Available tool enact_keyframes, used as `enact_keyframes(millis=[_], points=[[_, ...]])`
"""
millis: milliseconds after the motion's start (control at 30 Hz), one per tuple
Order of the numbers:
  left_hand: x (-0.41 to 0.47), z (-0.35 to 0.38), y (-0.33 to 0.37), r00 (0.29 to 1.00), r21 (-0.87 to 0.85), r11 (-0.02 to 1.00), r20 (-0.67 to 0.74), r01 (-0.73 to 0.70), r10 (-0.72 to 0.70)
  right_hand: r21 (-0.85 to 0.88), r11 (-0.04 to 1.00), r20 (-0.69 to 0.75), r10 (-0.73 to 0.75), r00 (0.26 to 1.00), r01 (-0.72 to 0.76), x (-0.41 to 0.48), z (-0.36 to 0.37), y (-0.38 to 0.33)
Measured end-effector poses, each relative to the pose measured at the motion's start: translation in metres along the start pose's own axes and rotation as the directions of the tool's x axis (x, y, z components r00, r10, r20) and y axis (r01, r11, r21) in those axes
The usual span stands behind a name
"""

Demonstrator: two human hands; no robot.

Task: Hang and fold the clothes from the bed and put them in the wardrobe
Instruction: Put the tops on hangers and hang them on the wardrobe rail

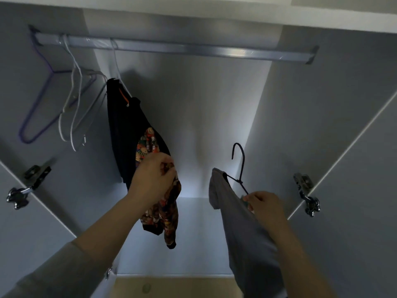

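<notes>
Gripping hanger (242, 168) of grey garment (247, 244) in right hand (266, 205), hook up for rail (171, 47); pinching hung jacket (126, 130) with left hand (152, 175), likely for room

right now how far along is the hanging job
Done: one dark jacket hangs on the rail. In hand: the left hand grips its printed part; the right hand holds a black hanger carrying a grey garment, below the rail. Left: hook that on; spare hangers hang beside the jacket.
</notes>
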State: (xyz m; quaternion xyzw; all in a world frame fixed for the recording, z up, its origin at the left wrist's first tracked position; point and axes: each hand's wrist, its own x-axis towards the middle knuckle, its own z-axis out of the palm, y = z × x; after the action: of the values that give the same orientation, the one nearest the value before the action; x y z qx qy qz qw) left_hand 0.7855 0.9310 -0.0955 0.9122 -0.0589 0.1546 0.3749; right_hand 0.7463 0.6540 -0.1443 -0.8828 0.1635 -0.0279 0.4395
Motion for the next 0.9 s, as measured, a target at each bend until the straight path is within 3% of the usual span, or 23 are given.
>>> enact_keyframes(millis=[133,267,400,600,900], points=[[0.032,-0.011,-0.011,0.994,0.186,0.983,-0.107,-0.004,0.024,0.051,0.999,-0.032,-0.001,1.0,0.003,0.01,0.006,-0.016],[0.071,-0.018,-0.019,0.999,0.259,0.965,-0.024,0.049,-0.044,0.076,0.997,-0.063,0.003,0.998,0.002,0.019,0.015,-0.039],[0.091,-0.025,-0.037,0.996,0.221,0.974,0.061,0.053,-0.068,0.093,0.995,-0.07,-0.028,0.997,0.034,0.025,0.029,-0.064],[0.084,-0.051,-0.078,0.998,0.24,0.97,-0.065,0.03,-0.015,0.084,0.994,-0.064,-0.058,0.996,0.063,0.03,0.051,-0.1],[0.079,-0.105,-0.129,0.989,0.23,0.971,-0.116,-0.059,0.088,0.359,0.929,0.121,0.045,0.992,-0.086,0.031,0.084,-0.164]])
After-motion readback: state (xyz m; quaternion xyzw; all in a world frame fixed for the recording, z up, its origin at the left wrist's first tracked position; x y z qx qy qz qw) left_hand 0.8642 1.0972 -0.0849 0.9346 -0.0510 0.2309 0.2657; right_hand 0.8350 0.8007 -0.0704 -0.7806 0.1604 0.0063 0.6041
